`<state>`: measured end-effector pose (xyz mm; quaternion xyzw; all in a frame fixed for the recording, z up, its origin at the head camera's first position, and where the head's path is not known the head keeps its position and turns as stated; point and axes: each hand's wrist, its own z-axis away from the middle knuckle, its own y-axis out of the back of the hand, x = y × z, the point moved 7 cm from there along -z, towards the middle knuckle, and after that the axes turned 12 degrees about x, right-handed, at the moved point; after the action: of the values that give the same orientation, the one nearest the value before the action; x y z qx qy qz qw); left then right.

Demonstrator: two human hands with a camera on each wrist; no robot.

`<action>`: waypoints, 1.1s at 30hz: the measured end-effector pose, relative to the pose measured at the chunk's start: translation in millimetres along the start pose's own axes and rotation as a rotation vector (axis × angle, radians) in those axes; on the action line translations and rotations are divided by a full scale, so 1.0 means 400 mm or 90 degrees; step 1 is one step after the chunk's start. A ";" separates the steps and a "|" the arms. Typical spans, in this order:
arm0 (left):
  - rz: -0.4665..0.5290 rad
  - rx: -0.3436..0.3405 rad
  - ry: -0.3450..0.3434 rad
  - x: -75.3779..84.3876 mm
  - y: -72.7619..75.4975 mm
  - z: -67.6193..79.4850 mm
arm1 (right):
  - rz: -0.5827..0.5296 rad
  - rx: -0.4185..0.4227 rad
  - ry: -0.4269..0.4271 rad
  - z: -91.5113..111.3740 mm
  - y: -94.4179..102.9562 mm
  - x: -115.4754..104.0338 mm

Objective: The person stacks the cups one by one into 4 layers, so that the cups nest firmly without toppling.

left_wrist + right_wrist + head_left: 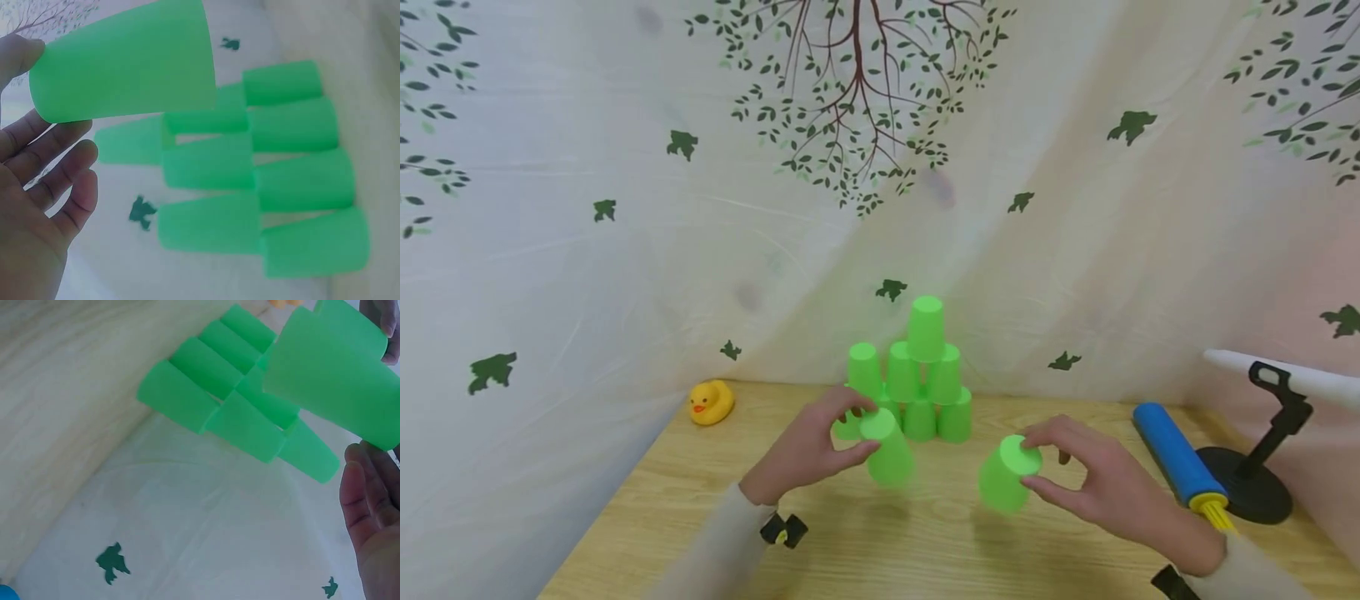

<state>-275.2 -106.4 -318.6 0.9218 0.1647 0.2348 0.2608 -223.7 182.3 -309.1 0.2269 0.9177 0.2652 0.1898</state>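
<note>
My left hand (808, 446) pinches an upside-down green cup (891, 454) near its closed end, between thumb and fingers, in front of the stack. Further right, my right hand (1101, 483) pinches a second green cup (1003, 483) the same way, slightly tilted and held off the table. Behind them stands a stepped stack of green cups (955, 417), all upside down: a bottom row of several, three in the row above, and one top cup (927, 329) toward the right. The left wrist view shows the held cup (125, 69) close up, apart from the stack.
A yellow rubber duck (711, 402) sits at the table's back left. On the right lie a blue cylinder with a yellow end (1180, 454) and a black round stand (1243, 487) bearing a white rod. A patterned cloth (775, 250) hangs behind the wooden table (820, 550).
</note>
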 end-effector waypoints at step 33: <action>-0.115 0.094 0.045 -0.121 0.066 -0.263 | 0.057 0.145 0.010 -0.311 0.017 0.039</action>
<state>-365.5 -106.1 -241.3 0.9111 0.2730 0.2299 0.2060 -292.7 145.5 -210.9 0.2853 0.9324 0.1692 0.1435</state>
